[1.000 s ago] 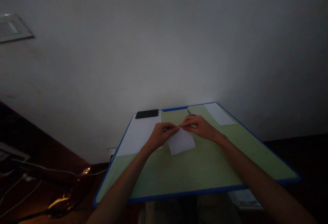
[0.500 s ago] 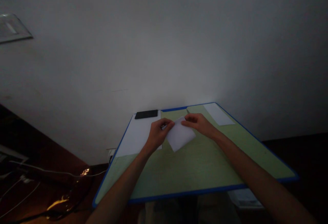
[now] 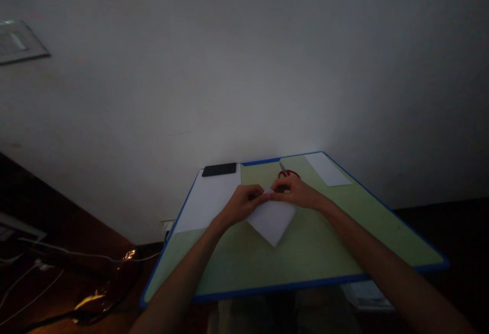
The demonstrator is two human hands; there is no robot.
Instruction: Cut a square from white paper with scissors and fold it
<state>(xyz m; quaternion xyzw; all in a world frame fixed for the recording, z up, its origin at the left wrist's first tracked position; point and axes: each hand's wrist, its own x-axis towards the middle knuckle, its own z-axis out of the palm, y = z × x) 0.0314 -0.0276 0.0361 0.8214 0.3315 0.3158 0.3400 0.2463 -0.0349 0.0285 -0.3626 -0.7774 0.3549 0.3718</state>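
Observation:
A small white folded paper (image 3: pixel 272 219) lies on the green board with a blue rim (image 3: pixel 290 257), one corner pointing toward me. My left hand (image 3: pixel 241 204) and my right hand (image 3: pixel 297 192) meet at its far corner, fingers curled and pinching the paper's top edge. Red-handled scissors (image 3: pixel 287 173) peek out just beyond my right hand.
A large white sheet (image 3: pixel 206 199) covers the board's left part, with a black phone (image 3: pixel 219 169) at its far end. A narrow white strip (image 3: pixel 327 169) lies at the far right corner. Cables (image 3: pixel 76 257) run over the dark floor at left. A pale wall stands close behind.
The paper has been turned so a corner now points toward me. Both hands came together at its far corner, and the scissors came into sight behind my right hand.

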